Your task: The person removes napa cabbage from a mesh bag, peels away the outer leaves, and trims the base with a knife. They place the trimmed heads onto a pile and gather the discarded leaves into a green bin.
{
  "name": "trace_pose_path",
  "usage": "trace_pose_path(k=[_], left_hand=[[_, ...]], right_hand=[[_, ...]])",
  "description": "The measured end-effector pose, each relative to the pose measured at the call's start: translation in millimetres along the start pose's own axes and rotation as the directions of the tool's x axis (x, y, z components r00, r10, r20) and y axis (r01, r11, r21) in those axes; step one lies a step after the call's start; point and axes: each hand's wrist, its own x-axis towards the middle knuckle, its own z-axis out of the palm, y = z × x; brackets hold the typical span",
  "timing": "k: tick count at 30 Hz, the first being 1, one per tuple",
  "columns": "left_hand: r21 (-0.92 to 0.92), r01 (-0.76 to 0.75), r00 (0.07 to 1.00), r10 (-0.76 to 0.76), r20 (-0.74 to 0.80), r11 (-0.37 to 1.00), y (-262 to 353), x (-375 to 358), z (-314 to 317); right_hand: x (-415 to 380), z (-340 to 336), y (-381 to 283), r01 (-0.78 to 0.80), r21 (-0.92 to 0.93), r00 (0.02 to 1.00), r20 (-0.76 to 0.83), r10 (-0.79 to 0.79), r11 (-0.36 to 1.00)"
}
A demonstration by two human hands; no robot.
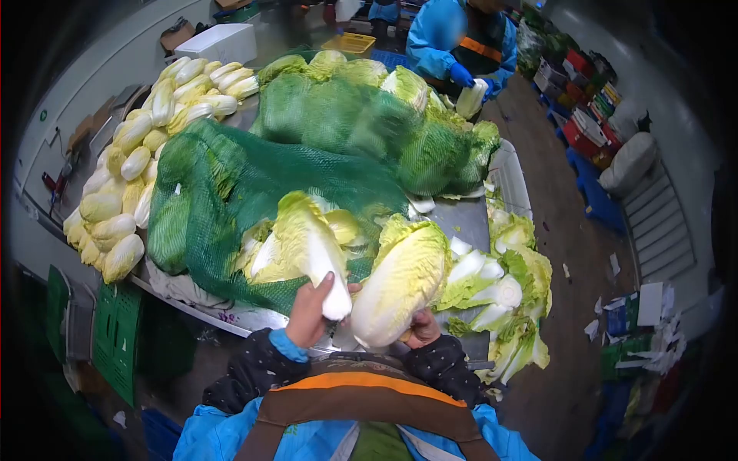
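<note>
My left hand [309,313] is closed on the white stem end of a loose cabbage leaf [311,238], whose pale yellow-green blade points away from me. Close beside it, my right hand [422,329] grips the lower right side of a napa cabbage [400,288], partly hidden by the head itself. This cabbage is pale, with yellow-green at its far end. Just beyond both hands, a green mesh bag [315,173] lies open with cabbage in its mouth. Cut-off outer leaves [492,288] are heaped to the right of my right hand.
Pale cabbage heads [127,184] are piled on the table's left. Full mesh bags [330,115] lie at the back. Across the table, a person in a blue jacket [430,42] holds a cabbage in blue gloves. Green crates [115,330] stand at lower left; blue pallets [596,196] are right.
</note>
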Motion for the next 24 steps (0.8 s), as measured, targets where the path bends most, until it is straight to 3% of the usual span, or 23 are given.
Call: trace_pose_path(k=[1, 2, 3, 5, 6, 7, 9, 10, 11, 13, 15, 16, 18, 19, 20, 22, 23, 24], left_hand=[[0.168, -0.012, 1.000, 0.013, -0.005, 0.986, -3, 7, -12], [0.517, -0.198, 0.977, 0.208, 0.040, 0.833, -13, 18, -28], [0.785, -0.146, 0.963, 0.267, -0.026, 0.602, 1, 9, -30], [0.350, -0.293, 0.942, 0.207, 0.264, 0.889, 12, 2, -36], [0.070, -0.188, 0.911, 0.147, 0.384, 0.980, 7, -1, -40], [-0.196, -0.047, 0.840, 0.145, 0.522, 0.979, -8, 0, -42], [-0.265, -0.029, 0.793, 0.184, 0.581, 0.964, -46, 28, -52], [-0.268, -0.077, 0.809, 0.217, 0.546, 0.960, -30, 19, -65], [-0.330, -0.111, 0.860, 0.257, 0.441, 0.937, -12, 7, -71], [-0.380, -0.167, 0.899, 0.299, 0.321, 0.910, 21, -9, -96], [-0.751, 0.062, 0.969, 0.141, 0.203, 0.657, 52, -26, -138], [-0.752, -0.095, 0.976, 0.210, 0.059, 0.653, 59, -21, -161], [-0.652, -0.310, 0.949, 0.268, -0.167, 0.692, 87, -24, -213], [-0.594, -0.310, 0.950, 0.218, -0.223, 0.742, 106, -32, -240], [-0.523, -0.349, 0.929, 0.211, -0.306, 0.777, 122, -33, -266], [-0.350, -0.395, 0.865, 0.215, -0.454, 0.849, 149, -25, -326], [-0.209, -0.436, 0.794, 0.265, -0.547, 0.875, 179, -36, -327], [-0.214, -0.437, 0.774, 0.244, -0.585, 0.874, 199, -31, -349]], right_hand=[[1, 5, -4, -0.024, -0.029, 0.999, 0.026, 0.025, 0.999], [2, 8, -8, -0.033, -0.112, 0.999, 0.034, 0.037, 0.993], [5, 13, -13, -0.036, -0.224, 0.998, 0.042, 0.047, 0.974], [17, 32, -21, -0.018, -0.508, 0.994, 0.081, 0.068, 0.861], [23, 43, -22, 0.018, -0.642, 0.990, 0.118, 0.075, 0.767], [29, 57, -20, 0.067, -0.753, 0.984, 0.156, 0.080, 0.654], [47, 89, -10, 0.083, -0.915, 0.985, 0.136, 0.109, 0.394], [52, 117, -2, -0.092, -0.954, 0.993, -0.068, 0.094, 0.285], [62, 125, 10, -0.069, -0.957, 0.991, -0.034, 0.126, 0.281], [71, 128, 33, 0.153, -0.804, 0.987, 0.094, -0.132, 0.575], [85, 110, 44, 0.089, -0.761, 0.995, 0.036, -0.095, 0.643], [90, 96, 47, 0.025, -0.752, 0.999, -0.013, -0.053, 0.659], [95, 71, 56, -0.055, -0.771, 0.995, -0.097, -0.032, 0.635], [99, 68, 62, -0.071, -0.797, 0.990, -0.131, -0.058, 0.600], [92, 86, 63, -0.202, -0.862, 0.965, -0.255, -0.053, 0.466], [89, 95, 73, -0.216, -0.836, 0.955, -0.290, -0.071, 0.504], [90, 97, 76, -0.238, -0.828, 0.944, -0.319, -0.078, 0.507], [92, 98, 80, -0.230, -0.826, 0.946, -0.315, -0.082, 0.515]])
